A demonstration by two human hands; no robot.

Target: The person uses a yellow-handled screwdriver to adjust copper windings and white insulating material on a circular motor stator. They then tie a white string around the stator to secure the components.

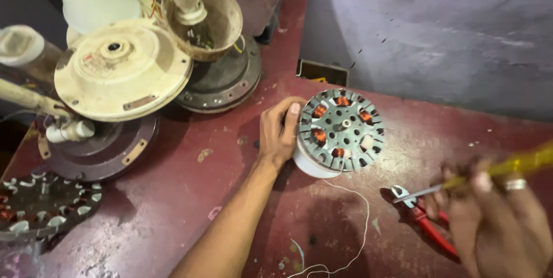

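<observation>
Below, scuffed maroon table (pixel 173 209), grey wall (pixel 438 30), stator (pixel 341 130).

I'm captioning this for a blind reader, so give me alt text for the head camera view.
The left hand steadies a grey fan stator with copper windings on a maroon floor, while the blurred right hand holds a yellow-handled screwdriver above red-handled pliers. Cream fan housings lie at upper left.

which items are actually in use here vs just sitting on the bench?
In use:
left hand gripping the stator
right hand holding the yellow-handled screwdriver

Lying about:
red-handled pliers
white wire
cream motor cover
dark motor housing
second stator
</observation>
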